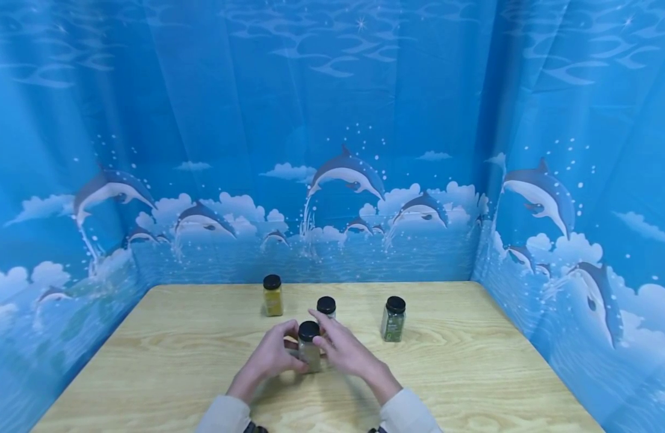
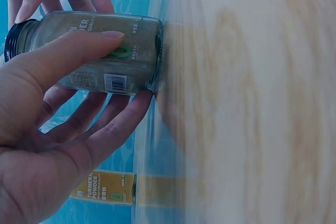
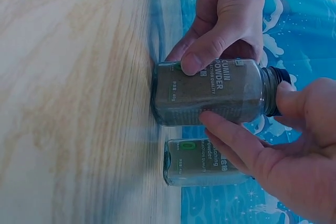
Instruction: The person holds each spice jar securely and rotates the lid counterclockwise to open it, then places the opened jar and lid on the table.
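A glass jar of cumin powder (image 1: 309,355) with a black lid stands upright on the table, between both hands. My left hand (image 1: 275,355) grips its body, thumb across the label and fingers round the far side, as the left wrist view shows. My right hand (image 1: 345,352) has its thumb at the lid (image 3: 282,80) and its fairly straight fingers at the side of the jar. Just behind stands a jar of seasoning powder (image 3: 197,163), partly hidden by the right hand in the head view; its black lid (image 1: 326,305) shows.
A yellow turmeric powder jar (image 1: 273,297) stands at the back left of the wooden table (image 1: 462,373). To the right is a jar with green contents (image 1: 393,322). Blue dolphin-print curtains (image 1: 332,90) surround the table's back and sides.
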A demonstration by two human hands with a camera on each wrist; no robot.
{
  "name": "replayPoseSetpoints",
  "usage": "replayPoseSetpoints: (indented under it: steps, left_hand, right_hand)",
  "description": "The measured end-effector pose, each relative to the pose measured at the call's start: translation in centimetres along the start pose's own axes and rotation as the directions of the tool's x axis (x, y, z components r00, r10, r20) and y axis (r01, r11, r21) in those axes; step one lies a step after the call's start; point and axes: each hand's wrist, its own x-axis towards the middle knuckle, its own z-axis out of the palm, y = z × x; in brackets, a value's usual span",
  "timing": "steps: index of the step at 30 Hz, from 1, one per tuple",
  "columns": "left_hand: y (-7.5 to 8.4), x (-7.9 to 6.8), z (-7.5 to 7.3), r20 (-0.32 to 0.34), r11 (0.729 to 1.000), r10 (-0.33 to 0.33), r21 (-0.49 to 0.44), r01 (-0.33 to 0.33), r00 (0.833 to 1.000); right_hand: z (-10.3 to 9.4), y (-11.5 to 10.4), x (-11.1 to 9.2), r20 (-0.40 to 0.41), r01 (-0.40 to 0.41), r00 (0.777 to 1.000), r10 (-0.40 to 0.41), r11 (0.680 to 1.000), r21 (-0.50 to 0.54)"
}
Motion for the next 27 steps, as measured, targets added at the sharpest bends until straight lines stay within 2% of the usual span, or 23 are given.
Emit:
replayPoseSetpoints:
  steps: [5, 11, 15, 22, 27]
  left_hand:
    - [0.06, -0.08, 0.00, -0.003, 1.000, -0.006, -0.008, 0.006, 1.000]
    - [0.05, -0.03, 0.02, -0.004, 1.000, 0.002, -0.016, -0.003, 1.000]
    - [0.08, -0.05, 0.03, -0.003, 1.000, 0.001, -0.017, -0.001, 1.000]
    - [0.07, -0.01, -0.02, -0.005, 1.000, 0.001, 0.007, -0.001, 1.000]
    - [0.07, 0.00, -0.03, -0.003, 1.000, 0.003, 0.014, -0.003, 1.000]
  right_hand:
    - [0.14, 0.01, 0.05, -0.008, -0.037, 0.999, 0.038, 0.997, 0.073]
    - [0.64, -0.07, 0.09, -0.051, -0.055, 0.997, 0.060, 0.993, 0.104]
    - [0.64, -0.03, 0.15, -0.058, -0.037, 0.997, 0.041, 0.997, 0.070]
    - [0.31, 0.10, 0.27, -0.041, 0.031, 0.999, -0.033, 0.998, -0.054]
    - [0.18, 0.03, 0.15, -0.016, 0.014, 1.000, -0.015, 0.999, -0.031]
